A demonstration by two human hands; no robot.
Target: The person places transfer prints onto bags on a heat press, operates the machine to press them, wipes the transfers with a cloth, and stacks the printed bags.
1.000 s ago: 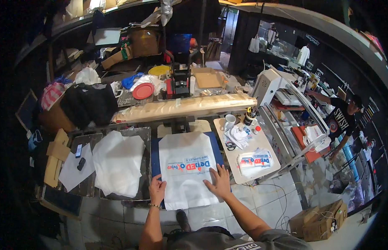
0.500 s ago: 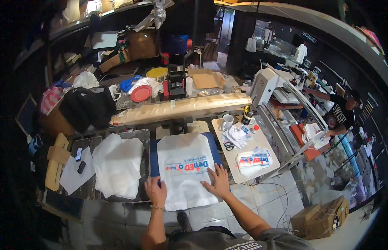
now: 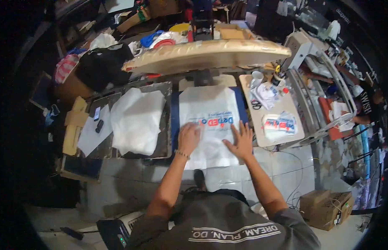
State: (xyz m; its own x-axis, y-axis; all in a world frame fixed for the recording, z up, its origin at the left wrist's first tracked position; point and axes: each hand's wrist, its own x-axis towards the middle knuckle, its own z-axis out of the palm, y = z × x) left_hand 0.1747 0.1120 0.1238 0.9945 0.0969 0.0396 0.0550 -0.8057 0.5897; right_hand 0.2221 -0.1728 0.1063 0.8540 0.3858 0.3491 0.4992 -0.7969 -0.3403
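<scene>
Head view: one printed sheet lies flat under two hands

The white, thin sheet with red and blue print (image 3: pixel 210 141) lies on a dark blue, flat board (image 3: pixel 242 104), directly in front of the person. The left hand (image 3: pixel 189 138) rests palm down on its left side, with the fingers close together, and it covers one end of the print. I see no pinch there. The right hand (image 3: pixel 242 141) is spread wide at the right edge of the sheet, the thumb pointing inward, and it too grips nothing that I can see.

As for progress, this sheet already carries its print and looks quite smooth, so I judge that it is mostly laid in place. It is not yet lifted from the board. To the left, a pile of plain white sheets (image 3: pixel 137 121) lies on a dark, rectangular bench (image 3: pixel 168 98); no print shows on its top, so these are perhaps not yet handled. To the right, a folded white bundle with similar print (image 3: pixel 279 128) lies on a cream board with rounded corners (image 3: pixel 253 129), perhaps finished pieces, but how many I cannot tell.
</scene>
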